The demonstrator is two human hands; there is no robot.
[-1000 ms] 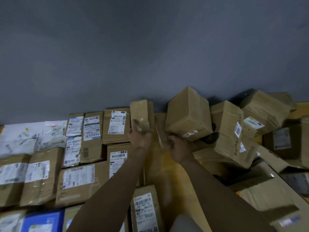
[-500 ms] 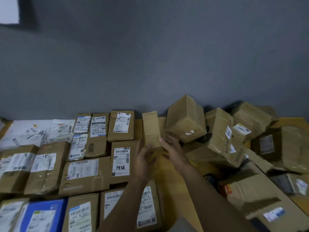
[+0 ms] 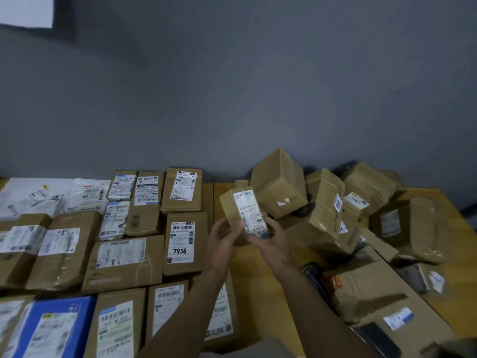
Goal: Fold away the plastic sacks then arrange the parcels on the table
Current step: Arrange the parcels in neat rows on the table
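holding entry: small parcel (image 3: pixel 232 210), brown card, label (image 3: pixel 249 213) face up, raised just right of the box marked 7936 (image 3: pixel 184 244), above the table (image 3: pixel 258 280). left hand (image 3: pixel 224 241) and right hand (image 3: pixel 273 244) both curl round its lower end. likely light, stiff, tape-slick; best gripped across the long side edges. unsorted heap (image 3: pixel 322 202) further right.

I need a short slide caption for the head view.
The left hand and right hand hold a small labelled parcel above the table, between neat rows and a loose pile.

Parcel sorting room — labelled parcels (image 3: pixel 124 257) crowd table (image 3: pixel 258 280).
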